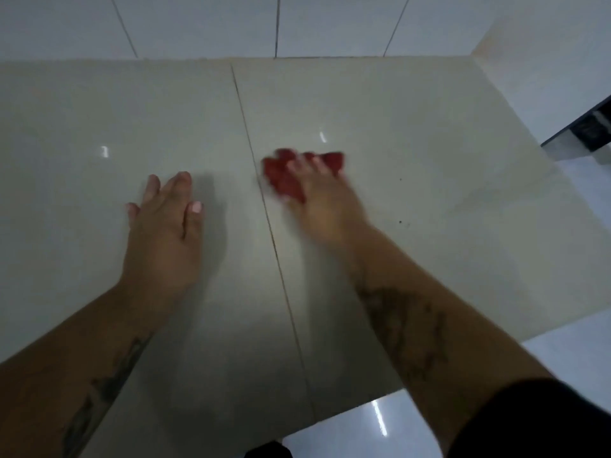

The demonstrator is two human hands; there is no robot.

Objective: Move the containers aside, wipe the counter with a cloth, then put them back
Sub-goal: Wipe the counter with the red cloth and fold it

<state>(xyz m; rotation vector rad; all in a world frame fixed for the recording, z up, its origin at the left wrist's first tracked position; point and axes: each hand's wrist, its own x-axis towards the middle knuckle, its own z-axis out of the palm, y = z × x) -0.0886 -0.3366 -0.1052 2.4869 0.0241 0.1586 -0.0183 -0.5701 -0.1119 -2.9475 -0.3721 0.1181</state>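
Note:
A crumpled red cloth (285, 175) lies on the beige tiled counter (413, 133), just right of the tile seam. My right hand (325, 198) presses down on the cloth with its fingers spread over it; the hand is blurred. To the left of the seam, my left hand (165, 223) rests flat on the counter, fingers apart, holding nothing. No containers are in view.
A tiled wall (198, 24) closes the counter at the back. The counter's right and front edges drop to a glossy white floor (363, 428). A dark object (585, 133) sits at the far right edge. A few dark specks (400, 222) lie right of the cloth.

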